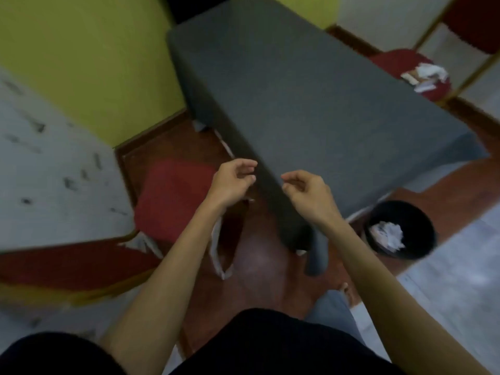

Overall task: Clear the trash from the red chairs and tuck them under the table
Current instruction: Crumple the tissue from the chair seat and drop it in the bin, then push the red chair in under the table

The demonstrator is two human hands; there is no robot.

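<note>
Fingers (247,169) of both hands curl loosely, holding nothing, left hand (232,181) and right hand (307,192) near the grey counter (311,90) edge. Near left, a red chair (173,198) seat looks bare, partly hidden by the arm. Far right, another chair (389,59), cut off, carries blurred white trash (424,75). Crumpled paper (388,235) lies in the black bin (416,220).

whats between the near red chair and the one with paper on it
In the head view, the grey-covered table lies between the near red chair and the far red chair holding crumpled paper.
</note>
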